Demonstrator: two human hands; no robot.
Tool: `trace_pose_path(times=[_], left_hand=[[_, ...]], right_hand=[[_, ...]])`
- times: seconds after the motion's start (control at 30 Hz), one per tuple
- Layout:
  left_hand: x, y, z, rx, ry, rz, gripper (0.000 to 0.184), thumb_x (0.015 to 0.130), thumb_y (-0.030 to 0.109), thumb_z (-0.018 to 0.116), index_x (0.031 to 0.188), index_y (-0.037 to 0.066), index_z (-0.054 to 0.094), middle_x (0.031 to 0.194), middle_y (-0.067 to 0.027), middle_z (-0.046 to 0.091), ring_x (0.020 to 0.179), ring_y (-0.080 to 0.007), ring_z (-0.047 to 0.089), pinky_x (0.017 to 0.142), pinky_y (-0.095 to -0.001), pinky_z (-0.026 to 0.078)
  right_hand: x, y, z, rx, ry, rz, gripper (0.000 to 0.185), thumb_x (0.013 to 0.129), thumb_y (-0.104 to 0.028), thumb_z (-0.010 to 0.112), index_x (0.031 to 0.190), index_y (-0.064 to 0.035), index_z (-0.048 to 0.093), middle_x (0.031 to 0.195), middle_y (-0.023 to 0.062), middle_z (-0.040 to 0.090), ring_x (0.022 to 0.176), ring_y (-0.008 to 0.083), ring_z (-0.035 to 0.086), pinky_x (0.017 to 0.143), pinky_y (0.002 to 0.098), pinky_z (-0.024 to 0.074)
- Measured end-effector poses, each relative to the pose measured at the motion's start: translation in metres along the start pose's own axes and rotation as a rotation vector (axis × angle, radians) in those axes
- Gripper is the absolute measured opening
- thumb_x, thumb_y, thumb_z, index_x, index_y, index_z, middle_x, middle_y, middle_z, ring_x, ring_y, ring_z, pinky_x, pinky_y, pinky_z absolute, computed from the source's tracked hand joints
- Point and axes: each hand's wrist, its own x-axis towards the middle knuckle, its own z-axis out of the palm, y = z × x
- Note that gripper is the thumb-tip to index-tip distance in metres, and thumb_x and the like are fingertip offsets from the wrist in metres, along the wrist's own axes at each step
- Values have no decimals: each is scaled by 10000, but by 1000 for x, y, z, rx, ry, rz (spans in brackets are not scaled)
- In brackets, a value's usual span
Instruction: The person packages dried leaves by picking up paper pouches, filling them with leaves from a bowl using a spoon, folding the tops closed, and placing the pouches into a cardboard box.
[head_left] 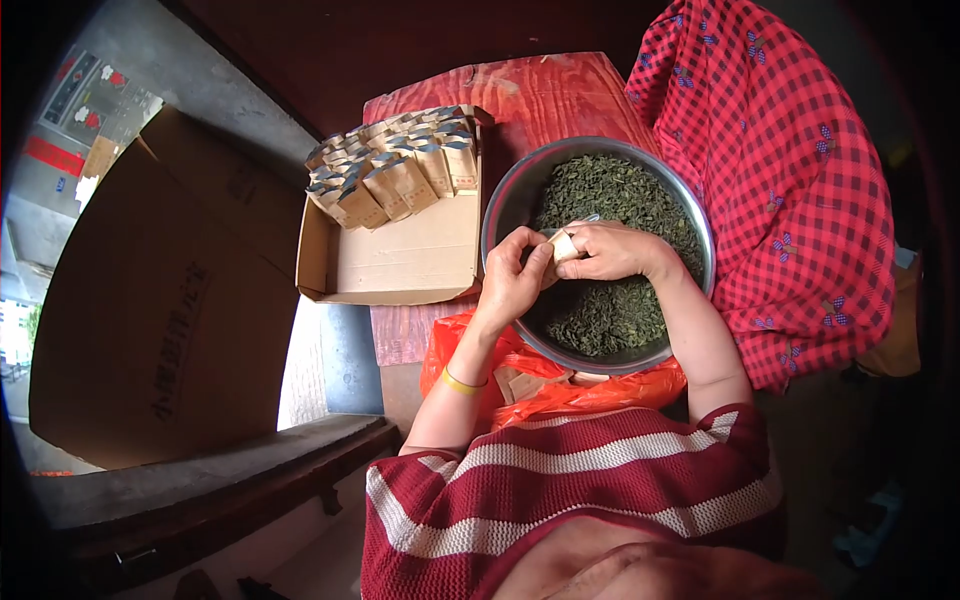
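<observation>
left hand [513, 270], right hand [612, 250] both pinch paper packet [564, 247] over leaves [612, 190] in metal bowl [513, 195], toward nine o'clock from bowl's centre; carton [405, 250] of paper bags [405, 182] between nine and ten.

Red-stained wooden table [540, 85]: grain visible, knots near the far edge. Red-and-black checked cloth [790, 190], small blue bow motifs, hanging in folds along the table's right edge, from the far right corner toward the near side. Brown item [892, 325] partly hidden behind the cloth's lower right side. Large brown cardboard [170, 300] well off the table's left edge, tilted, dark characters printed on its face. Grey ledge [215, 460] under the cardboard's lower edge. Dark panel [430, 40] beyond the table's far edge. Red strip [55, 157] in the background, past the cardboard's upper left edge. Pale blue item [870, 525] low in the right-hand shadow, perhaps fabric; too dim to be certain.
</observation>
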Motion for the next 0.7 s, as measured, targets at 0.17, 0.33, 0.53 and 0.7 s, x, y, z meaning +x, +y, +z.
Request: trace_pose_path(times=[0.17, 0.33, 0.53, 0.7], left_hand=[[7, 3, 2, -4, 76, 65, 157, 981, 147, 580, 927, 0, 579, 691, -29, 598, 554, -89, 560, 481, -245, 474], [6, 9, 3, -83, 114, -5, 136, 986, 145, 577, 954, 13, 574, 717, -11, 595, 587, -76, 553, 515, -238, 483], [8, -3, 0, -93, 112, 10, 113, 998, 139, 563, 987, 27, 561, 765, -1, 598, 638, -70, 581, 562, -236, 520], [5, 9, 3, -155, 132, 14, 101, 1005, 135, 548, 1001, 35, 545, 775, -10, 602, 618, -85, 602, 554, -249, 549]], right_hand=[[-2, -4, -3, 163, 164, 36, 203, 853, -195, 672, 942, -12, 671, 953, 155, 668, 859, 323, 661, 801, 385, 513], [-5, -3, -12, 116, 304, 5, 232, 841, -143, 694, 1006, 18, 672, 975, 127, 668, 890, 243, 659, 811, 350, 513], [-7, -8, -17, 54, 224, 83, 225, 839, -157, 702, 978, 17, 672, 871, 113, 683, 809, 226, 658, 771, 338, 515], [-7, -15, -21, 219, 496, 107, 232, 851, -188, 725, 969, 8, 682, 824, 88, 697, 803, 137, 663, 760, 289, 521]])
